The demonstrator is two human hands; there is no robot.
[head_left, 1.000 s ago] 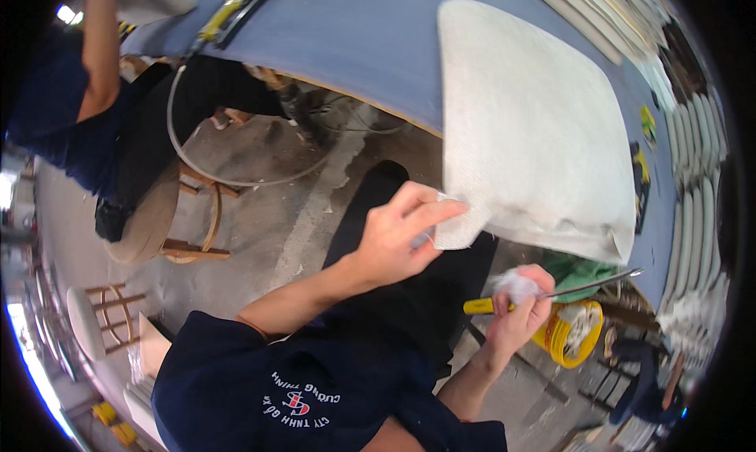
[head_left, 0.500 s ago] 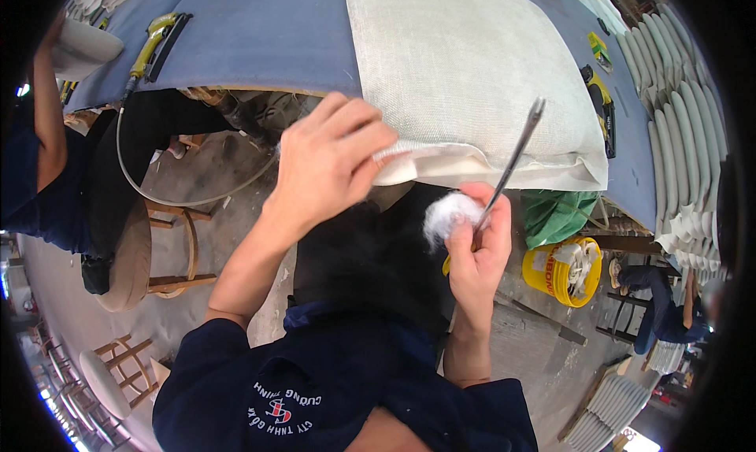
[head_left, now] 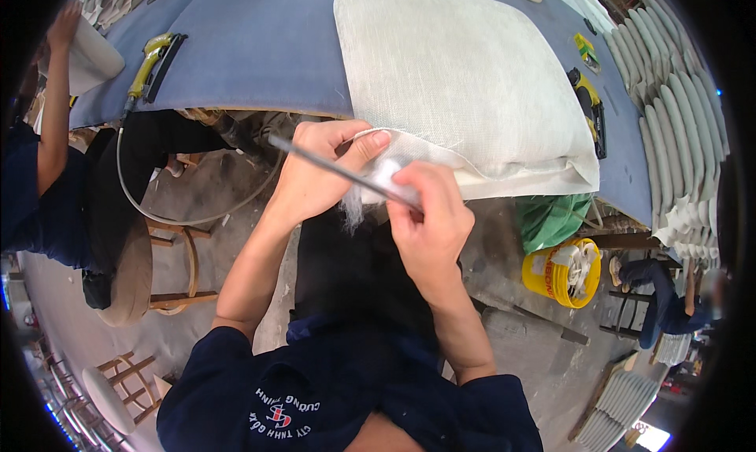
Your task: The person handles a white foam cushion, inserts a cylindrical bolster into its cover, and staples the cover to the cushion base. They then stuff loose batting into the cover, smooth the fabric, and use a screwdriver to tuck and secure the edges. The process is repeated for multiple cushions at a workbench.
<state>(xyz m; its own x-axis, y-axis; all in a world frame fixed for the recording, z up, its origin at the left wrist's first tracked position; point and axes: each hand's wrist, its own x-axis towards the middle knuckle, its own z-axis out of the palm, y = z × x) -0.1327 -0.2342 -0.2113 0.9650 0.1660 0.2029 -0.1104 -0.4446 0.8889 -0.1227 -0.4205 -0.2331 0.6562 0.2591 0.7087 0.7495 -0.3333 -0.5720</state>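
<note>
A cream fabric-covered cushion [head_left: 465, 74] lies on the blue-topped table with its near edge toward me. My left hand [head_left: 319, 164] is closed on the loose cover fabric [head_left: 421, 149] at the near left corner, thumb on top, lifting it. In my right hand [head_left: 435, 224] is a long grey metal rod [head_left: 335, 167], like a screwdriver shaft, slanting up to the left across my left wrist. The same fingers press a wad of white stuffing [head_left: 385, 171] at the raised fabric edge. Wisps of it hang below. The rod's other end is hidden in my hand.
On the blue table [head_left: 252, 50] lie a yellow nail gun [head_left: 150, 70] with a hose and another nail gun [head_left: 589, 105]. Cushions [head_left: 681, 129] are stacked at right. Below are a green bag [head_left: 551, 220] and a yellow bucket [head_left: 555, 275]. A co-worker [head_left: 51, 161] is at left.
My right hand has moved left with the stuffing to the cushion's edge, and the rod has swung to point left. My left hand now grips the lifted fabric corner.
</note>
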